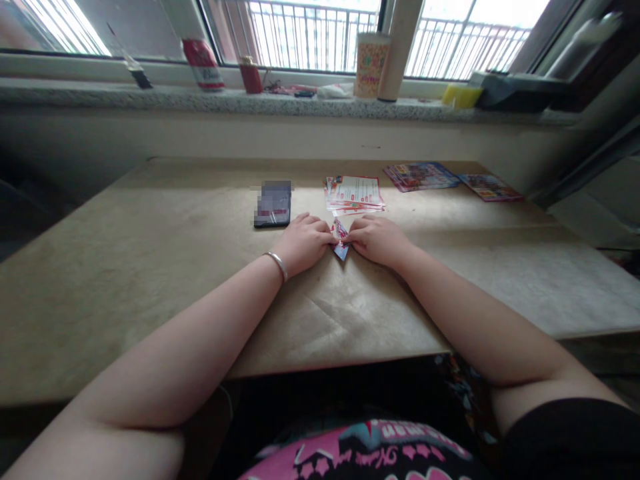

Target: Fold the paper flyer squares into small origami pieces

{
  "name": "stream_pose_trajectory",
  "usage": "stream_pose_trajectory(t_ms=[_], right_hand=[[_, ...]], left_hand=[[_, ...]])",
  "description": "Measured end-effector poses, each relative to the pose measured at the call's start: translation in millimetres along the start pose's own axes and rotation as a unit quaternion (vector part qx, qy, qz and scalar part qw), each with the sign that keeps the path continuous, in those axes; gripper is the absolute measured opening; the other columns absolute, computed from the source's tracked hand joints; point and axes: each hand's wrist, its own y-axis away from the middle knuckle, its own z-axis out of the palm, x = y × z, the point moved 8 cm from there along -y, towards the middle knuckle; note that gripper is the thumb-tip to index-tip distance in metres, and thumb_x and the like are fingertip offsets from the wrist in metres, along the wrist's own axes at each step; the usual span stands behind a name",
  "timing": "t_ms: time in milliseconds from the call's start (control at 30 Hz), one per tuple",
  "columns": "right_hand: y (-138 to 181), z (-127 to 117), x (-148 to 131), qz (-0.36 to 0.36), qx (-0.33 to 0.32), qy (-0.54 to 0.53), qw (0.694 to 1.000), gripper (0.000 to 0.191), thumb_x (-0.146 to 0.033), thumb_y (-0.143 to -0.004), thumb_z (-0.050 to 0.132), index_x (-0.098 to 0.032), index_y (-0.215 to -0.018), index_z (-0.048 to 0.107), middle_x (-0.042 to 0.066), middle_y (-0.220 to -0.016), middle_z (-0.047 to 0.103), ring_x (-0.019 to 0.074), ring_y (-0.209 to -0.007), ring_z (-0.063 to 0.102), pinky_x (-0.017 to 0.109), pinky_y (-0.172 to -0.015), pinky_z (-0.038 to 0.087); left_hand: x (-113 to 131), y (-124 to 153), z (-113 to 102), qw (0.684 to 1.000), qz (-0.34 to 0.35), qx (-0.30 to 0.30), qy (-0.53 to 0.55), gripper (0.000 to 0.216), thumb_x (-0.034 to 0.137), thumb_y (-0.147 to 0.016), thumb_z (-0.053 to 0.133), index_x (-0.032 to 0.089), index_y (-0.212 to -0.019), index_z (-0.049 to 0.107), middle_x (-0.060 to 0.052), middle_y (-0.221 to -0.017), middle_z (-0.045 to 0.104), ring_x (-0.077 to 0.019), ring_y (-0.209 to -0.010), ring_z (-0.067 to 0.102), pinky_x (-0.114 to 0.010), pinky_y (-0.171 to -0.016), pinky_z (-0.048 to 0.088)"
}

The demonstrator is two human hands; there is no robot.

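A small folded piece of coloured paper, red, white and blue, lies on the brown paper-covered table. My left hand and my right hand meet over it, fingers curled and pressed on its two sides. A silver bangle circles my left wrist. Most of the folded paper is hidden under my fingers.
A dark phone lies just beyond my left hand. A stack of red and white leaflets sits beyond the folded paper, with two more coloured leaflets at the far right. The windowsill holds cups, a red pack and small items.
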Motion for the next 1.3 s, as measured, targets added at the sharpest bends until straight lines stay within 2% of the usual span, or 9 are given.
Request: stream_pose_trajectory(t_ms=[233, 467, 633, 767, 900, 967, 1033, 1200, 1300], right_hand=[[1.6, -4.3, 1.2, -0.001, -0.010, 0.014, 1.000, 0.029, -0.021, -0.087, 0.052, -0.026, -0.098, 0.078, 0.003, -0.099, 0.074, 0.0228, -0.091, 0.061, 0.036, -0.081, 0.044], [5.3, -7.2, 5.5, -0.007, -0.012, -0.003, 1.000, 0.028, -0.018, -0.083, 0.054, -0.025, -0.095, 0.078, 0.004, -0.100, 0.075, 0.0243, -0.092, 0.062, 0.039, -0.085, 0.046], [7.1, -7.5, 7.9, -0.001, 0.002, -0.012, 1.000, 0.028, -0.016, -0.083, 0.053, -0.023, -0.092, 0.078, 0.003, -0.098, 0.075, 0.0240, -0.096, 0.061, 0.039, -0.090, 0.045], [7.1, -8.0, 9.8, 0.048, 0.022, -0.026, 0.998, 0.022, -0.021, -0.083, 0.056, -0.022, -0.088, 0.077, 0.005, -0.096, 0.074, 0.0244, -0.095, 0.061, 0.039, -0.090, 0.045], [6.6, -4.9, 13.7, 0.135, 0.037, -0.029, 0.990, 0.032, -0.046, -0.089, 0.055, -0.020, -0.082, 0.073, 0.011, -0.093, 0.071, 0.0265, -0.093, 0.060, 0.040, -0.083, 0.046], [6.1, -0.3, 15.2, 0.159, 0.043, -0.052, 0.985, 0.039, -0.057, -0.084, 0.059, -0.019, -0.088, 0.071, 0.012, -0.096, 0.069, 0.0271, -0.094, 0.060, 0.040, -0.082, 0.046], [5.8, 4.3, 16.9, 0.171, 0.058, -0.084, 0.980, 0.045, -0.059, -0.078, 0.065, -0.019, -0.099, 0.070, 0.012, -0.101, 0.068, 0.0279, -0.099, 0.059, 0.040, -0.086, 0.047], [4.7, 14.9, 16.9, 0.144, 0.049, -0.105, 0.983, 0.048, -0.053, -0.076, 0.070, -0.019, -0.110, 0.069, 0.014, -0.114, 0.064, 0.0300, -0.112, 0.054, 0.044, -0.098, 0.043], [4.0, 17.6, 13.4, 0.104, 0.040, -0.129, 0.985, 0.048, -0.048, -0.079, 0.068, -0.019, -0.116, 0.068, 0.013, -0.121, 0.062, 0.0288, -0.118, 0.051, 0.044, -0.105, 0.039]], left_hand=[[2.6, 2.3, -5.4, 1.000, -0.007, 0.001, -0.012, 0.032, 0.022, -0.085, 0.048, 0.026, -0.098, 0.077, -0.007, -0.097, 0.071, -0.0247, -0.099, 0.059, -0.045, -0.099, 0.038], [-3.4, 3.8, -7.8, 0.999, -0.030, -0.007, -0.035, 0.031, 0.023, -0.084, 0.047, 0.024, -0.086, 0.078, -0.007, -0.090, 0.072, -0.0240, -0.092, 0.061, -0.043, -0.090, 0.041], [-3.2, 5.2, -6.9, 0.999, -0.039, 0.004, -0.028, 0.030, 0.023, -0.083, 0.048, 0.021, -0.087, 0.078, -0.008, -0.089, 0.072, -0.0250, -0.092, 0.061, -0.043, -0.090, 0.044], [-4.1, 6.0, -3.3, 0.998, -0.057, 0.009, -0.003, 0.029, 0.022, -0.085, 0.047, 0.019, -0.089, 0.076, -0.008, -0.093, 0.071, -0.0248, -0.094, 0.062, -0.040, -0.090, 0.047], [-6.4, 5.5, -0.1, 0.996, -0.076, 0.014, 0.033, 0.025, 0.028, -0.089, 0.047, 0.018, -0.090, 0.070, -0.009, -0.101, 0.069, -0.0237, -0.097, 0.062, -0.037, -0.089, 0.049], [-6.4, 4.7, 1.7, 0.996, -0.074, 0.013, 0.051, 0.027, 0.035, -0.092, 0.048, 0.018, -0.090, 0.068, -0.009, -0.101, 0.067, -0.0237, -0.098, 0.061, -0.037, -0.090, 0.049], [-5.5, 4.2, 3.5, 0.996, -0.063, 0.012, 0.068, 0.028, 0.040, -0.092, 0.050, 0.018, -0.089, 0.067, -0.009, -0.101, 0.066, -0.0240, -0.101, 0.059, -0.038, -0.092, 0.048], [-6.3, 4.3, 6.2, 0.993, -0.061, 0.020, 0.098, 0.017, 0.032, -0.087, 0.057, 0.018, -0.090, 0.067, -0.010, -0.107, 0.064, -0.0248, -0.109, 0.056, -0.039, -0.099, 0.045], [-10.3, 5.5, 7.1, 0.991, -0.090, 0.030, 0.096, 0.027, 0.032, -0.087, 0.055, 0.016, -0.107, 0.066, -0.011, -0.115, 0.062, -0.0257, -0.113, 0.054, -0.040, -0.103, 0.042]])
